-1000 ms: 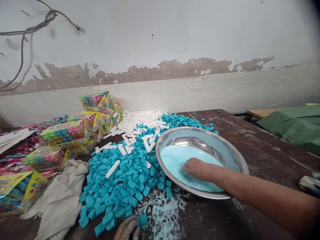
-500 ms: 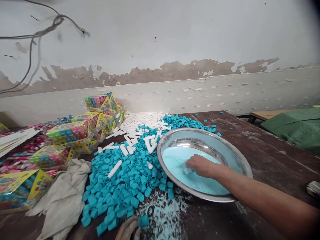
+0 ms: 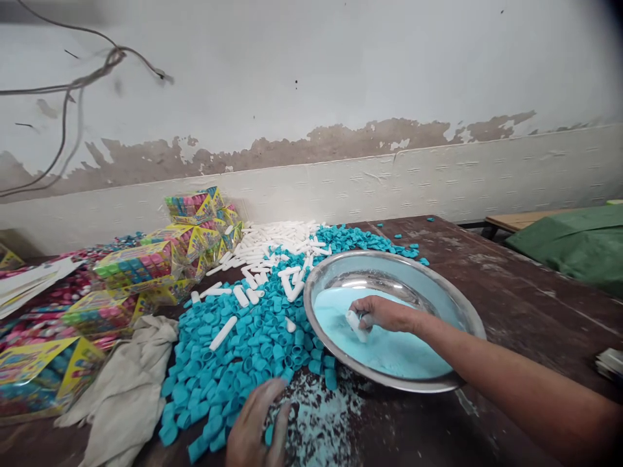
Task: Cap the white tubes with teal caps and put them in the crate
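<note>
My right hand (image 3: pixel 377 312) is closed round a short white tube (image 3: pixel 357 325) with rounded sides. It holds the tube tilted over pale blue powder (image 3: pixel 331 308) in a wide steel basin (image 3: pixel 479 324). My left hand (image 3: pixel 257 421) is at the bottom edge, thumb and fingers apart, beside a heap of teal plastic caps (image 3: pixel 253 350). A bit of one teal cap (image 3: pixel 268 434) shows between its thumb and fingers, mostly hidden; no firm grip on it is visible. Several white tubes (image 3: pixel 223 333) lie on and behind the caps.
Yellow display boxes (image 3: pixel 136 264) of colourful tubes are stacked at left, with a crumpled cloth (image 3: pixel 121 389) before them. Spilled powder (image 3: pixel 324 415) dusts the dark table (image 3: pixel 525 311). A green cover (image 3: pixel 574 246) is at far right; a wall runs behind.
My right hand has lifted the white tube partly out of the powder, moving slightly left. My left hand has come further up into view, over the teal cap near its fingers.
</note>
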### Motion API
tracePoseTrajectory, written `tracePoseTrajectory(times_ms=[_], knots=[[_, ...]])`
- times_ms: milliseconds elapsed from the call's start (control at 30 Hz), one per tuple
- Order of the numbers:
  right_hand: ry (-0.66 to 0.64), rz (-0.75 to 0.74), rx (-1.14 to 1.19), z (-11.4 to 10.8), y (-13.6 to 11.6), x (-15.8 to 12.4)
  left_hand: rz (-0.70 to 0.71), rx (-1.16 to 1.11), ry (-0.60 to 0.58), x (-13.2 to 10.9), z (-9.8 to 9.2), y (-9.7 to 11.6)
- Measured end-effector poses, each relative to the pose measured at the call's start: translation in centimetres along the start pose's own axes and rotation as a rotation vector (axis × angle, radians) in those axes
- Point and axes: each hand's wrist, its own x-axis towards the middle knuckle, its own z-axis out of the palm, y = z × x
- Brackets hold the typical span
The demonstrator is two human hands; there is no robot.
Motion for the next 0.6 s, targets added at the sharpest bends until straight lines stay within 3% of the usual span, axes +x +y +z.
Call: tracePoseTrajectory(times_ms=[67,167,300,433,533,600], knots=[[0.024,-0.022,0.069,-0.4,-0.2,-0.3,0.067,0.008,-0.162,4.1,0.9,2.6],[0.068,-0.056,0.117,-0.8,-0.9,-0.8,0.098,0.091,-0.398,9.7,4.0,6.1],[0.129,-0.076,0.12,-1.2,-1.2,-1.1,-0.025,0.252,-0.656,13.6,9.4,8.0],[0.247,-0.038,0.062,-1.5,-0.4,-0.7,-0.064,0.276,-0.726,14.9,12.3,7.3],[0.339,-0.036,-0.007,-1.6,0.0,-0.8,-0.078,0.341,-0.7,15.2,12.3,7.0],[0.318,-0.068,-0.054,-1.6,0.1,-1.0,-0.074,0.383,-0.691,15.3,12.0,7.1]])
